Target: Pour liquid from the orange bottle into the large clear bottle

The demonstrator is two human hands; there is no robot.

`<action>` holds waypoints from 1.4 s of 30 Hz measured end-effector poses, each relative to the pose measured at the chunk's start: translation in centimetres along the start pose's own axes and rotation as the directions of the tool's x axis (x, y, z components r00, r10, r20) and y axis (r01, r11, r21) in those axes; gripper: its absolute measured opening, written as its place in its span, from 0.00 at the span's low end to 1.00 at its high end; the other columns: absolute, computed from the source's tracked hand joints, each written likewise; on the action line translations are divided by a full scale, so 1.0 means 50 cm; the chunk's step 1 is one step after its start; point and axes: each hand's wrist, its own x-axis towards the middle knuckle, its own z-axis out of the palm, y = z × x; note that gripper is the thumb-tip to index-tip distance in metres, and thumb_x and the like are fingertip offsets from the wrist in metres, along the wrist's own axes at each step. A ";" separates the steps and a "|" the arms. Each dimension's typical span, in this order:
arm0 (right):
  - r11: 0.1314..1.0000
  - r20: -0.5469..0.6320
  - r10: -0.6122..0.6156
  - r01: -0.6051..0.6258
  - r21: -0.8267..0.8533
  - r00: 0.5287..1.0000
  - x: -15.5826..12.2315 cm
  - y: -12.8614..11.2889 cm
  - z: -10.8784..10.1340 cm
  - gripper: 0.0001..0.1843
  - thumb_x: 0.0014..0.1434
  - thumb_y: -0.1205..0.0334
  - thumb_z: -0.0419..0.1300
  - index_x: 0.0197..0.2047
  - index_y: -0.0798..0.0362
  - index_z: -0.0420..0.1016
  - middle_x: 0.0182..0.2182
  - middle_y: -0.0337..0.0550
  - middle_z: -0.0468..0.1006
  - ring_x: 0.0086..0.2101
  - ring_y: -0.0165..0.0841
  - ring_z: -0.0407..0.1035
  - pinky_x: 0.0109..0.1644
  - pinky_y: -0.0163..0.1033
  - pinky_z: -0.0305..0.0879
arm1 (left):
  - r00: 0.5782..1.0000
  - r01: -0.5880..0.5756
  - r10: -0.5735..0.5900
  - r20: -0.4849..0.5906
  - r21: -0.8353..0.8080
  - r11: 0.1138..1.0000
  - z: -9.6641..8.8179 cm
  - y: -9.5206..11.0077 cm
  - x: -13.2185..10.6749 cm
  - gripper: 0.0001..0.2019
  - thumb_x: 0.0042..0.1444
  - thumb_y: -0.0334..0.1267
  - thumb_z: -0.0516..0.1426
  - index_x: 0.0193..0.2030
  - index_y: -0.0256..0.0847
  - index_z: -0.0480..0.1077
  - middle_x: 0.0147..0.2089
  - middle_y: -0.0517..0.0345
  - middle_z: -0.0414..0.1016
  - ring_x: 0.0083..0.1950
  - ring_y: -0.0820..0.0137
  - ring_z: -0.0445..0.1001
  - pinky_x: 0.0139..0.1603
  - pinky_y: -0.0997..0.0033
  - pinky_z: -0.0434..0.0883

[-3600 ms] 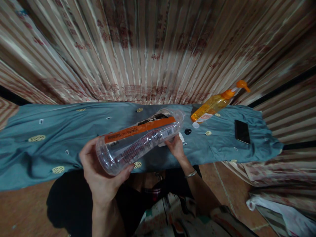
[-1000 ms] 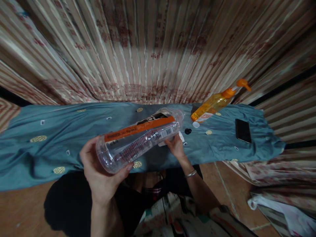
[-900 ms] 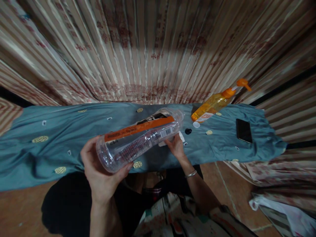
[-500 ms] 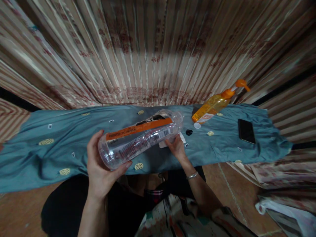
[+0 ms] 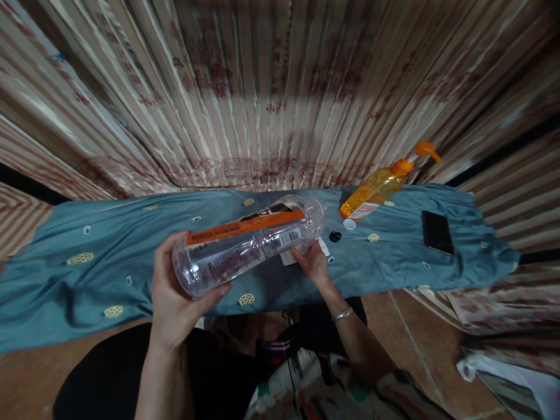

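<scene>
A large clear plastic bottle (image 5: 245, 248) with an orange band and a barcode on its label lies slantwise in the air above the cloth. My left hand (image 5: 177, 297) is closed around its base, thumb below. At the neck end, my right hand (image 5: 314, 263) has its fingers bent over a white tissue (image 5: 289, 258), which shows on both sides of them. The bottle's neck partly hides the fingertips, so whether they also press on the bottle is unclear. A black cap (image 5: 335, 236) and a white round cap (image 5: 349, 224) lie just right of the neck.
A yellow pump bottle (image 5: 378, 189) with an orange pump head stands at the back right. Farther right lies a black phone (image 5: 437, 233). Beneath everything is a blue-green patterned cloth (image 5: 157, 256); a striped curtain (image 5: 271, 105) hangs directly behind.
Both hands keep their holds, and the clear bottle's base end has shifted slightly left and up. The view has tilted a little.
</scene>
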 end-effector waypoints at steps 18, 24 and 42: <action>0.997 0.009 0.076 -0.076 0.004 0.997 -0.001 -0.053 -0.018 0.25 0.62 0.48 0.80 0.56 0.48 0.82 0.52 0.60 0.93 0.57 0.62 0.89 0.66 0.68 0.88 | 1.000 0.028 -0.027 0.005 -0.114 0.993 0.038 0.009 0.018 0.51 0.35 0.60 0.88 0.67 0.51 0.83 0.62 0.50 0.88 0.60 0.48 0.89 0.60 0.48 0.88; 1.000 -0.026 0.024 -0.024 0.011 0.999 -0.007 -0.035 -0.016 0.30 0.65 0.35 0.77 0.58 0.48 0.83 0.49 0.57 0.92 0.54 0.61 0.88 0.61 0.65 0.88 | 1.000 -0.019 0.020 0.007 -0.100 0.995 0.026 -0.014 0.010 0.49 0.38 0.56 0.89 0.69 0.53 0.84 0.65 0.52 0.88 0.63 0.51 0.87 0.64 0.53 0.86; 0.999 -0.028 -0.018 0.017 -0.028 0.999 -0.006 0.019 0.003 0.29 0.66 0.34 0.74 0.59 0.46 0.83 0.48 0.52 0.88 0.53 0.61 0.86 0.64 0.71 0.86 | 1.000 0.022 -0.024 -0.018 -0.103 0.994 0.024 -0.014 -0.012 0.53 0.40 0.64 0.88 0.73 0.51 0.84 0.68 0.47 0.87 0.61 0.49 0.88 0.59 0.52 0.90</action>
